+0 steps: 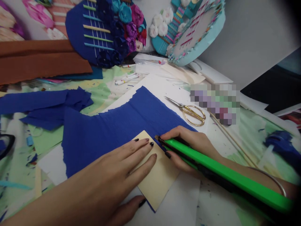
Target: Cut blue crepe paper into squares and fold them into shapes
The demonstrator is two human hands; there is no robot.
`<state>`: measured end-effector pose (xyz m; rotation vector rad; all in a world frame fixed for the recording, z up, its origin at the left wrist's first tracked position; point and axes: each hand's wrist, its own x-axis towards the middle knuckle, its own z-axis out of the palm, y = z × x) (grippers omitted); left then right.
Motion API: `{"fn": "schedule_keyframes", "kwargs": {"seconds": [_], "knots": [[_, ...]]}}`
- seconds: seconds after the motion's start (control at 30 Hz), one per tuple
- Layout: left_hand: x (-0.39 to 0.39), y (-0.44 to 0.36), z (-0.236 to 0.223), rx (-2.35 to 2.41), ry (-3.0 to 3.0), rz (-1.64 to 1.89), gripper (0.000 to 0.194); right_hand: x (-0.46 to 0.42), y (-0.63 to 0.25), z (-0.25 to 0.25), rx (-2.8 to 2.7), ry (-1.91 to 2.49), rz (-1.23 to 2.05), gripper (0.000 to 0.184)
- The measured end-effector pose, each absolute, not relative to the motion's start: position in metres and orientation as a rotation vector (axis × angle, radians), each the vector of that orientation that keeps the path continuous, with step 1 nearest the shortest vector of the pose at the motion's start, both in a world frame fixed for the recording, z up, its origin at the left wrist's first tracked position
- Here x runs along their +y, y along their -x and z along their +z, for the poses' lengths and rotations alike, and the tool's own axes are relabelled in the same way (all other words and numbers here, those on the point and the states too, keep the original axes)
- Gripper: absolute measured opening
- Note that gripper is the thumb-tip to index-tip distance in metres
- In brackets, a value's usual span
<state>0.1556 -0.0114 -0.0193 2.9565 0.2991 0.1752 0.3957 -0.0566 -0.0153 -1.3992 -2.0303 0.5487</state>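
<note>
Apparently cutting: pressing pale-yellow rectangular card (162, 182) over royal-blue crepe-paper sheet (131, 116) with loosely spread fingers of left hand (119, 166), gripping bright-green plastic-bodied cutter (230, 173) in right hand (198, 144) beside card's right edge, seemingly calling next for steady pressure along that edge.

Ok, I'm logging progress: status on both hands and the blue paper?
Left hand flat on yellow card, over blue paper. Right hand holds green cutter, tip at card's edge. Scissors nearby, apart from cutter.

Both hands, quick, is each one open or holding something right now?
Left hand: open, laid across the yellow card.
Right hand: closed, holding the green tool.
</note>
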Motion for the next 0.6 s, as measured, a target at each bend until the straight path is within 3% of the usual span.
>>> {"fn": "schedule_keyframes", "kwargs": {"seconds": [0.6], "knots": [[-0.0102,-0.1591,-0.0218,0.276,-2.893,0.18,0.074,-0.0622,-0.3967,-0.0119,-2.091,1.345,0.568,0.028]]}}
